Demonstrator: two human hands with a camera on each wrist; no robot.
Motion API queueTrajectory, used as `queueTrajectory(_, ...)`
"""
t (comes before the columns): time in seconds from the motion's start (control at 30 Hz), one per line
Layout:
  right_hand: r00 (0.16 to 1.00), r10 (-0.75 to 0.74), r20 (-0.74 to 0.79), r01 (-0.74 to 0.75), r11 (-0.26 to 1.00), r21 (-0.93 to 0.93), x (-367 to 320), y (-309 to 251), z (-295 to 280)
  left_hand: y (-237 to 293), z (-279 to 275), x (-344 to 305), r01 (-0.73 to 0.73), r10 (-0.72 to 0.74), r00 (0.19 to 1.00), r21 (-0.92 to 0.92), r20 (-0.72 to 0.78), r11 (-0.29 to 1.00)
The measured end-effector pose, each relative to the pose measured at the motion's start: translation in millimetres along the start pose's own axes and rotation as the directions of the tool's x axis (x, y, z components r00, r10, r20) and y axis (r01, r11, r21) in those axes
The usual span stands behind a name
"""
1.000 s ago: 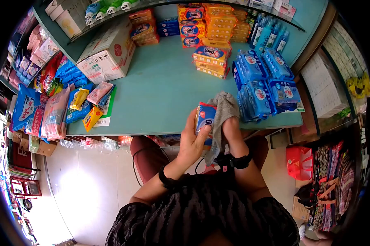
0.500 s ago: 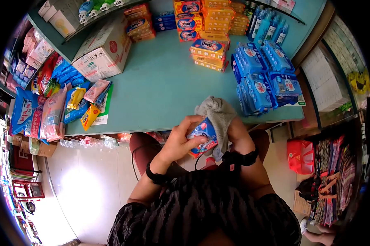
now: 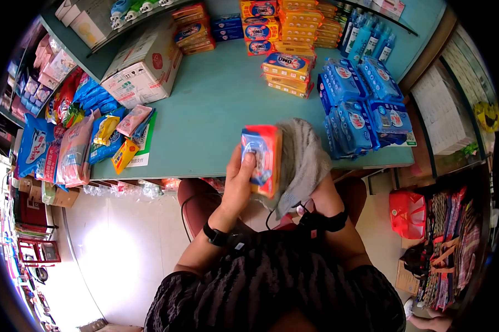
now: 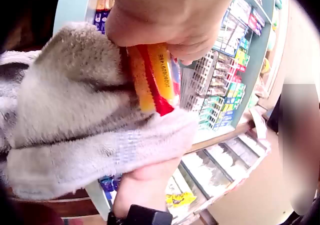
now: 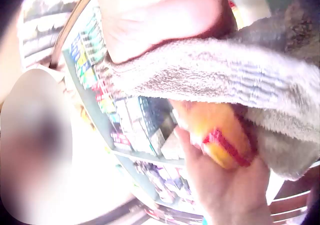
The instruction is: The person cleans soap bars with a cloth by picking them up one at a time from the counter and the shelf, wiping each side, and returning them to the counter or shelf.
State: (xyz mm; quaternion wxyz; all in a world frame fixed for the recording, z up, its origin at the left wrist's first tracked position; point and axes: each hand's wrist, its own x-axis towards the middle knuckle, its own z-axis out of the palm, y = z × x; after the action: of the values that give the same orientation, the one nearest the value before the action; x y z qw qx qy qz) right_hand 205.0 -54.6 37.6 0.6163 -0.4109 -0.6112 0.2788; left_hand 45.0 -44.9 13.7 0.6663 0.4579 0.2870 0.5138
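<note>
In the head view my left hand [image 3: 236, 185] grips a wrapped soap pack [image 3: 265, 152], blue in front with red and orange sides, its thumb across the front. The left wrist view shows the pack's orange end [image 4: 164, 74] with a red seam and a printed number. A grey towel [image 3: 307, 160] lies against the pack's right side. My right hand [image 3: 325, 195] holds the towel from behind, its fingers mostly hidden under the cloth. From the right wrist, the towel [image 5: 200, 69] hangs across the pack [image 5: 220, 130], over my left palm.
Orange OMO soap packs [image 3: 286, 66] are stacked on the green counter [image 3: 205, 116], ahead of my hands. Blue wipes packs [image 3: 351, 124] stand at the right, before blue bottles [image 3: 365, 41]. Bagged goods [image 3: 75, 144] and a white carton [image 3: 144, 69] occupy the left.
The soap pack, tilted low half a second ago, is now raised more upright with its front facing up. The towel has moved from over its top to its right side and behind.
</note>
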Motion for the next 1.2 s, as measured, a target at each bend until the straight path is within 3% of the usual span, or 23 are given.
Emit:
queueTrajectory(0.03, 0.952, -0.280, 0.122, 0.304, 0.834, -0.461, 6.5, -9.0, 0.6, 0.5, 3.5, 1.2, 0.002, 0.001, 0.998, 0.044, -0.061, 0.999)
queueTrajectory(0.1, 0.989, -0.118, 0.087, 0.142, 0.925, -0.353, -12.8, 5.7, 14.9, -3.5, 15.3, -2.5, -0.133, 0.149, 0.989, 0.330, -0.023, 0.934)
queueTrajectory(0.17, 0.999, -0.044, 0.017, 0.046, 0.978, -0.204, -22.4, 14.2, 24.4, -6.2, 23.9, 2.7, -0.178, 0.197, 0.978, 0.206, -0.074, 0.962)
queueTrajectory(0.27, 0.994, 0.079, 0.074, -0.076, 0.996, -0.037, -30.4, 20.5, 31.3, -6.0, 20.4, 8.6, -0.061, 0.061, 0.983, 0.005, -0.171, 0.998)
queueTrajectory(0.37, 0.994, 0.012, 0.109, 0.011, 0.978, -0.210, -34.8, 23.0, 35.0, 8.4, 20.3, 15.0, -0.025, -0.019, 0.981, -0.222, -0.194, 0.975)
queueTrajectory(0.43, 0.994, 0.004, 0.106, 0.027, 0.956, -0.292, -34.2, 25.1, 35.9, 14.8, 24.9, 17.9, -0.002, -0.059, 0.976, -0.279, -0.210, 0.960)
queueTrajectory(0.47, 0.994, 0.034, 0.106, -0.004, 0.963, -0.270, -33.4, 27.4, 32.6, 7.1, 23.1, 20.3, 0.000, -0.067, 0.974, -0.293, -0.218, 0.956)
queueTrajectory(0.53, 0.999, -0.044, 0.010, 0.045, 0.972, -0.230, -23.9, 17.2, 29.9, 7.3, 23.9, 22.3, 0.032, -0.109, 0.978, -0.385, -0.179, 0.922)
queueTrajectory(0.63, 0.995, 0.101, 0.013, -0.102, 0.980, 0.173, -1.4, 4.5, 9.1, 14.5, 10.2, 26.3, 0.075, -0.082, 0.996, -0.155, -0.035, 0.985)
queueTrajectory(0.67, 0.994, 0.061, -0.091, -0.058, 0.998, 0.038, -6.5, 17.7, 3.3, 23.8, 7.8, 24.9, 0.139, -0.141, 0.990, -0.209, 0.006, 0.968)
queueTrajectory(0.8, 0.952, -0.245, 0.184, 0.283, 0.934, -0.220, -6.7, 20.0, -23.8, 41.9, -27.0, 32.9, 0.220, -0.223, 0.974, 0.063, 0.037, 0.973)
queueTrajectory(0.87, 0.971, -0.087, 0.223, 0.095, 0.995, -0.028, -3.3, 9.8, -23.7, 46.2, -27.5, 33.4, 0.176, -0.210, 0.967, 0.214, 0.146, 0.961)
queueTrajectory(0.93, 0.948, 0.017, 0.317, 0.025, 0.991, -0.129, -2.8, 12.5, -26.1, 53.7, -18.9, 32.0, 0.175, -0.252, 0.941, 0.311, 0.225, 0.934)
queueTrajectory(1.0, 0.988, 0.066, 0.137, -0.072, 0.997, 0.039, -2.1, 8.3, -13.4, 42.7, -13.7, 30.3, 0.144, -0.188, 0.972, 0.274, 0.140, 0.951)
queueTrajectory(1.07, 0.977, 0.214, -0.012, -0.197, 0.918, 0.345, -4.8, 8.0, -1.9, 35.4, -3.5, 22.9, 0.162, -0.174, 0.984, 0.214, 0.036, 0.963)
queueTrajectory(1.17, 0.889, 0.445, -0.108, -0.226, 0.632, 0.741, -20.5, 31.2, 8.2, 13.8, 3.6, 19.3, 0.113, -0.108, 0.990, 0.052, -0.089, 0.992)
queueTrajectory(1.2, 0.902, 0.414, -0.122, -0.201, 0.654, 0.729, -20.0, 28.4, 12.2, 15.5, 6.6, 17.2, 0.149, -0.140, 0.983, 0.074, -0.114, 0.986)
